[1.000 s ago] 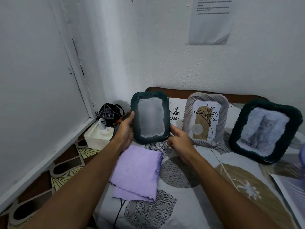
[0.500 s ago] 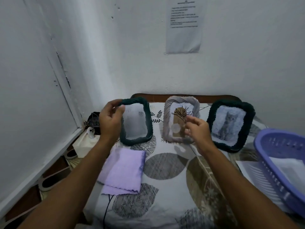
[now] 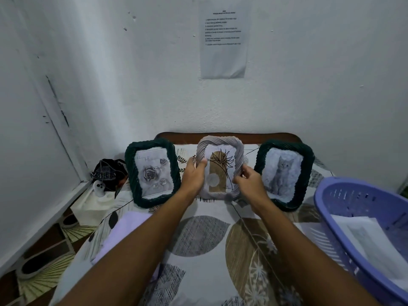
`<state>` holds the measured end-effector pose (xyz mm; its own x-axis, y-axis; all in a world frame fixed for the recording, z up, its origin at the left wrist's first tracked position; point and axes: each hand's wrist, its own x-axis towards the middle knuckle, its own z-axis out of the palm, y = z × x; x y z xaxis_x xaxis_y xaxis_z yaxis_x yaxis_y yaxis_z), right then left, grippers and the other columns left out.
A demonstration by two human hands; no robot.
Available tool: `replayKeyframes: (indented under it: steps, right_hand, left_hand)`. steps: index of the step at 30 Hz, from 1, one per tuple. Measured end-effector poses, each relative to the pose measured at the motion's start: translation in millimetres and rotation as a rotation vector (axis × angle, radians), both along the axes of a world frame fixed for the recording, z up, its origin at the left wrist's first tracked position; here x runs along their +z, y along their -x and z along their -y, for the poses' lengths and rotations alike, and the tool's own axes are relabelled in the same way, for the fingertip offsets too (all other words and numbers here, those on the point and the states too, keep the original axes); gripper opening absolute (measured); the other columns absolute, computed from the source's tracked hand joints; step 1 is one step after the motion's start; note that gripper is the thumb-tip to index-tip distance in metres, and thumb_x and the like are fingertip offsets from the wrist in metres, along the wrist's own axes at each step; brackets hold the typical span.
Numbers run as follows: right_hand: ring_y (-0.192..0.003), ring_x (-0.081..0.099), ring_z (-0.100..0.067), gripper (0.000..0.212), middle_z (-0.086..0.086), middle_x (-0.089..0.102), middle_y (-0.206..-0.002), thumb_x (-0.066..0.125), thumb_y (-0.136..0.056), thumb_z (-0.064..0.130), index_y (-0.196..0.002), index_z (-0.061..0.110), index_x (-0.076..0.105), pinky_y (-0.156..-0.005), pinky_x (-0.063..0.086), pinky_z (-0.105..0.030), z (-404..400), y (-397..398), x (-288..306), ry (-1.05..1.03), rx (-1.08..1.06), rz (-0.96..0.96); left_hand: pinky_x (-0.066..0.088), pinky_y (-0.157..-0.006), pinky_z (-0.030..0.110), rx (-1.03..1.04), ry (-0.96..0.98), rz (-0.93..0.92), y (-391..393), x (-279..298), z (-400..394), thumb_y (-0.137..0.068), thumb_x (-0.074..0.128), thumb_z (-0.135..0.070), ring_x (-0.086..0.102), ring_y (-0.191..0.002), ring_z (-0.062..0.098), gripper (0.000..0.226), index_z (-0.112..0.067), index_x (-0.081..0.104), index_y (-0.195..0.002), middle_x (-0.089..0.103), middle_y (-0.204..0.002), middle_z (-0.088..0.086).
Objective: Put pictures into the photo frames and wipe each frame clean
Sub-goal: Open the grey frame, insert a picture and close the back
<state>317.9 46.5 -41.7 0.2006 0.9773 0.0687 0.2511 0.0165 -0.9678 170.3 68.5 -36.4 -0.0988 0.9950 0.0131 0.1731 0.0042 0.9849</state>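
Basket: a purple plastic basket [image 3: 344, 208] is sitting at the right edge of the bed, holding white sheets of paper [image 3: 371, 241]; more paper is lying flat just beside its near-left wall.
Grey frame: the grey frame [image 3: 220, 143] is standing in the middle of the row at the head of the bed, holding a picture of a brown arch with a dark plant sprig.
Left hand: the left hand [image 3: 194, 176] is gripping the grey frame's left side, thumb curling over the front edge.
Right hand: the right hand [image 3: 248, 181] is pinching the frame's right side with curled fingers.
Left green frame: a dark green frame [image 3: 132, 173] is leaning just left of the grey one, showing a grey rose picture.
Right green frame: another dark green frame [image 3: 305, 173] is leaning just right, showing a grey cat picture.
Cloth: a lilac cloth [image 3: 125, 226] is lying on the bed's left side, partly hidden under the left forearm.
Crowding: the two green frames are flanking the grey frame closely on both sides, and the wooden headboard [image 3: 265, 138] and white wall are standing right behind.
Open room: the patterned bedsheet [image 3: 209, 239] between the forearms is lying bare.
Left edge: the bed is dropping off to a tiled floor, where a white box [image 3: 88, 206] and a dark bag [image 3: 108, 171] are sitting in the corner.
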Motion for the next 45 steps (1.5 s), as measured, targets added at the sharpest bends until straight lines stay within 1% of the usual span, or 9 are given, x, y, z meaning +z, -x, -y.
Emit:
replayKeyframes:
  steps: [7,10,14,21,26,31,34,38,45]
  right_hand:
    - [-0.104,0.055,-0.019,0.045,-0.001,0.058,-0.121,0.053,-0.094,0.003,-0.139,0.006,0.046,-0.086,0.050,-0.031,12,-9,2,-0.022,-0.099,-0.107]
    - [-0.108,0.061,-0.023,0.039,-0.010,0.062,-0.124,0.054,-0.094,0.004,-0.133,0.006,0.054,-0.094,0.053,-0.041,31,-15,7,-0.040,-0.094,-0.165]
    - [-0.099,0.065,-0.026,0.030,-0.012,0.066,-0.111,0.053,-0.094,0.002,-0.124,0.003,0.058,-0.084,0.057,-0.040,67,-20,15,-0.035,-0.042,-0.249]
    - [-0.074,0.066,-0.020,0.014,-0.006,0.069,-0.083,0.056,-0.090,-0.003,-0.099,0.006,0.061,-0.064,0.055,-0.035,123,-14,23,0.041,0.133,-0.477]
    - [-0.073,0.065,-0.015,0.015,-0.004,0.066,-0.081,0.062,-0.085,-0.006,-0.085,0.009,0.060,-0.057,0.054,-0.027,144,3,35,-0.110,0.187,-0.308]
    - [-0.081,0.066,-0.022,0.012,-0.011,0.068,-0.085,0.067,-0.083,-0.003,-0.089,0.008,0.065,-0.066,0.054,-0.027,147,15,35,-0.243,0.159,-0.040]
    - [-0.078,0.066,-0.010,0.011,0.001,0.068,-0.082,0.067,-0.084,0.001,-0.091,0.009,0.067,-0.067,0.055,-0.023,150,19,36,-0.326,0.126,0.133]
    - [-0.077,0.064,-0.004,0.016,0.006,0.068,-0.085,0.072,-0.082,0.011,-0.098,0.014,0.069,-0.072,0.058,-0.032,151,21,39,-0.382,0.115,0.348]
    - [-0.080,0.061,-0.006,0.025,0.006,0.065,-0.089,0.069,-0.085,0.033,-0.105,0.018,0.068,-0.068,0.053,-0.024,143,6,59,-0.372,0.053,0.320]
  left_hand:
    - [0.047,-0.091,0.038,-0.075,0.073,0.184,16,14,23,-0.102,0.031,-0.042,0.056,-0.112,0.024,0.046,-0.011,0.054,-0.128,0.058,-0.126,0.005]
    - [0.052,-0.078,0.034,-0.132,0.049,0.185,32,24,48,-0.103,0.028,-0.044,0.062,-0.103,0.020,0.044,-0.017,0.058,-0.120,0.061,-0.120,0.001]
    - [0.055,-0.066,0.030,-0.163,0.038,0.163,49,31,87,-0.103,0.031,-0.039,0.066,-0.086,0.018,0.041,-0.015,0.063,-0.114,0.068,-0.102,0.003]
    - [0.052,-0.075,0.036,-0.080,0.012,0.072,64,23,132,-0.098,0.051,-0.028,0.061,-0.093,0.024,0.028,-0.008,0.063,-0.113,0.067,-0.106,0.012]
    - [0.050,-0.062,0.021,-0.005,-0.253,-0.069,37,40,152,-0.089,0.065,-0.015,0.062,-0.079,0.012,0.017,-0.010,0.063,-0.104,0.065,-0.089,0.004]
    - [0.058,-0.069,0.039,-0.100,-0.133,0.124,6,65,153,-0.087,0.069,-0.025,0.066,-0.076,0.022,0.019,-0.009,0.061,-0.094,0.067,-0.086,0.010]
    - [0.060,-0.065,0.044,-0.042,-0.122,0.162,2,67,148,-0.081,0.076,-0.023,0.071,-0.076,0.029,0.024,-0.008,0.058,-0.086,0.069,-0.088,0.018]
    - [0.058,-0.056,0.036,-0.012,-0.113,0.187,5,64,144,-0.084,0.072,-0.014,0.072,-0.071,0.030,0.020,-0.001,0.058,-0.088,0.068,-0.087,0.022]
    - [0.060,-0.065,0.043,-0.106,0.093,0.266,23,51,128,-0.091,0.062,-0.010,0.069,-0.074,0.032,0.024,0.010,0.059,-0.105,0.068,-0.091,0.025]
